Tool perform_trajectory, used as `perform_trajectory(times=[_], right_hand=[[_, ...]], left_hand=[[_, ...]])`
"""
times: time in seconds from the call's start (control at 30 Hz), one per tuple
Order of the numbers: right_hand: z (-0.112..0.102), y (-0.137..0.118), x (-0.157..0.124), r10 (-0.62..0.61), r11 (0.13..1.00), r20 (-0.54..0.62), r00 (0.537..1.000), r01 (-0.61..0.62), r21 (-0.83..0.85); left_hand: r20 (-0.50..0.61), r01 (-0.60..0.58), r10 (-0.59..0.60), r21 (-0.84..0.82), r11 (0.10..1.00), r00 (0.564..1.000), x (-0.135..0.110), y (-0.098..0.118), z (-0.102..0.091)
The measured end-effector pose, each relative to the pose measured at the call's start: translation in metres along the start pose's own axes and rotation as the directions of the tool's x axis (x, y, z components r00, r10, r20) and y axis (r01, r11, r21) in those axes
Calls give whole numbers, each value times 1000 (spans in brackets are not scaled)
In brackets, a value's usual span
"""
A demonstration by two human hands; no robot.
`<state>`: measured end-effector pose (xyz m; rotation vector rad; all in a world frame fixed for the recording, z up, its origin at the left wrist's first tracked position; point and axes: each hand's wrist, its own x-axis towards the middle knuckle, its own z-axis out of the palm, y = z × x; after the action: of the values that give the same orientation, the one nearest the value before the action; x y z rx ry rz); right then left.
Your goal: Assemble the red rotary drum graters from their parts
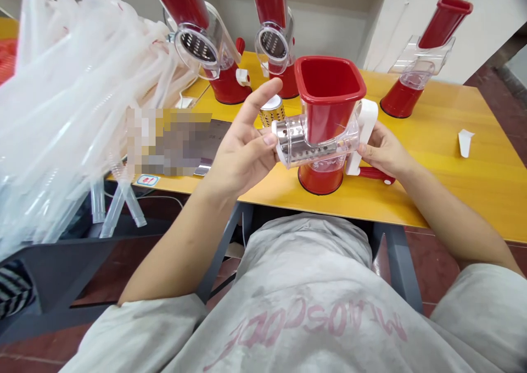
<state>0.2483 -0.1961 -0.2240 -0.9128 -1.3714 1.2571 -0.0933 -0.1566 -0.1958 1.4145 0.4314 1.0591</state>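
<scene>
In front of me on the table stands a rotary grater with a red hopper, a clear housing and a red base. A perforated metal drum with a white rim lies inside the housing. My left hand pinches that rim between thumb and fingers, its index finger stretched upward. On the other side, the fingers of my right hand close on the white crank; they are partly hidden behind it. The crank's red handle points right. Behind my left hand is a gold-coloured drum with a white top.
Two more graters stand at the back. Another grater, without a visible drum, is at the right. A small white piece lies on the table. Translucent plastic pieces heap up at left, beside a flat dark sheet.
</scene>
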Motion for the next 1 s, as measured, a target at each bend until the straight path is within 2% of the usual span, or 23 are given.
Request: perform_trajectory(times=[0.13, 0.4, 0.53, 0.73, 0.87, 1.0], right_hand=[[2, -1, -3, 12, 1000, -12, 1000, -12, -10], [0, 3, -1, -22, 1000, -12, 1000, 21, -9], [-3, 10, -1, -41, 999, -16, 999, 40, -31], [0, 14, -1, -58, 994, 15, 998, 59, -87], [2, 11, -1, -51, 993, 25, 998, 54, -107], [-6, -3, -5, 32, 999, -24, 999, -31, 39]], left_hand=[[-28, 20, -21, -42, 999, 999, 3, -1, 2], [21, 68, -65, -205, 976, 998, 1, -5, -2], [54, 74, -64, -212, 975, 996, 1, -12, -4], [171, 2, 23, -142, 990, 985, 8, -24, -7], [120, -112, 123, -94, 989, 985, 12, -35, 7], [91, -234, 234, -19, 972, 968, 16, -35, 9]])
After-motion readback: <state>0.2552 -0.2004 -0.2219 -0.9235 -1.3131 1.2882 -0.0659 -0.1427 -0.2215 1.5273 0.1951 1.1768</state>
